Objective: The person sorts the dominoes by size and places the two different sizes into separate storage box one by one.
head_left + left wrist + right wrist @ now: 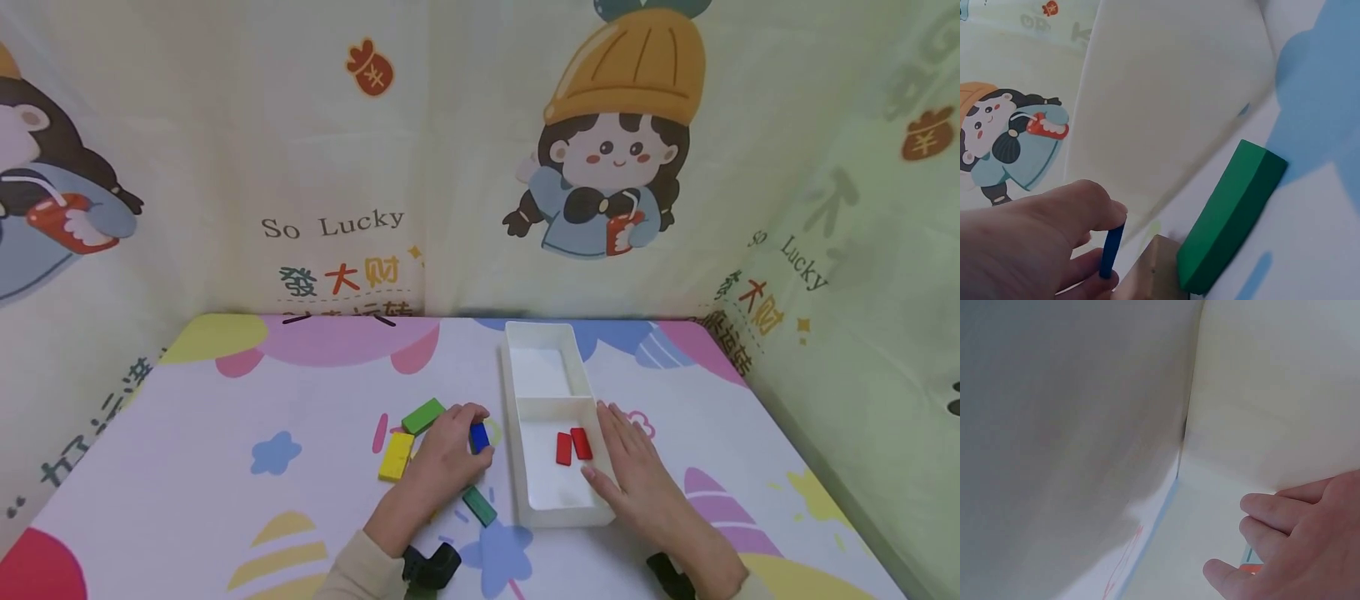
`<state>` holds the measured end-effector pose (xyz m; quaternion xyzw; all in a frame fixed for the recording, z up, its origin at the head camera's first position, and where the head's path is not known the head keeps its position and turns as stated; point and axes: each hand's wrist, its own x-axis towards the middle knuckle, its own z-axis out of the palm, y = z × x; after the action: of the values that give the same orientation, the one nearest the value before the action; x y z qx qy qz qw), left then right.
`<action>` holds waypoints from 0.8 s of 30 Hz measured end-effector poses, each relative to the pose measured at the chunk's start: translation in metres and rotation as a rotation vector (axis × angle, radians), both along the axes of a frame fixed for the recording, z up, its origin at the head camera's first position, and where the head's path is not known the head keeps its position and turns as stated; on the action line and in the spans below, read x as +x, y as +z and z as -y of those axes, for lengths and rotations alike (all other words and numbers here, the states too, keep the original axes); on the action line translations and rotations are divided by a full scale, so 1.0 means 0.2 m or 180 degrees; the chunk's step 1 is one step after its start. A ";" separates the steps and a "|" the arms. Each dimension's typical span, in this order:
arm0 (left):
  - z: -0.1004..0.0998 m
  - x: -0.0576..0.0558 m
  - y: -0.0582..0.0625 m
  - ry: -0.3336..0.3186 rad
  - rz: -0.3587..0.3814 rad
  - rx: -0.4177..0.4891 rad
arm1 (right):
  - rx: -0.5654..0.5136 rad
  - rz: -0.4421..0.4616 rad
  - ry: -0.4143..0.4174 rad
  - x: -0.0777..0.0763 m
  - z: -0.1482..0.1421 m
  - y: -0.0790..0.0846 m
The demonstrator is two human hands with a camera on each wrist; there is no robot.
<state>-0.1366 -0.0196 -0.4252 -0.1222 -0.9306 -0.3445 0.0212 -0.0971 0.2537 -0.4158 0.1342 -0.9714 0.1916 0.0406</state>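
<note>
Pinched between the thumb and fingers of my left hand (442,457) is a small blue block (479,437), held above the table just left of the white two-compartment box (566,518). The left wrist view shows this blue block (1112,250) edge-on and thin. Two flat red blocks (563,448) lie side by side in the box's near compartment; the far one holds nothing visible. With fingers straight, my right hand (645,483) rests along the box's right wall, its thumb over the rim. Around the left hand lie a yellow block (395,457), a light green block (423,416) and a dark green block (479,506).
A wood-coloured block (1154,272) touches the dark green block in the left wrist view; the left hand hides part of this group from the head view. A printed cloth (465,167) stands behind the table (187,467).
</note>
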 end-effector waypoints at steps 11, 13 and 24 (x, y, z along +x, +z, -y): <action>0.01 -0.02 0.04 -0.0169 -0.0140 0.0189 | 0.0021 -0.0112 0.0042 0.00 0.00 0.00; 0.02 -0.02 0.04 -0.0191 -0.0165 0.0217 | 0.0016 -0.0098 0.0022 0.00 0.00 0.00; 0.02 -0.01 0.07 -0.0300 -0.0262 0.0551 | -0.0035 -0.0043 0.0019 0.01 0.00 -0.01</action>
<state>-0.1379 -0.0241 -0.4103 -0.1776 -0.8889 -0.4189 0.0537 -0.0959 0.2538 -0.4168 0.1382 -0.9696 0.1961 0.0473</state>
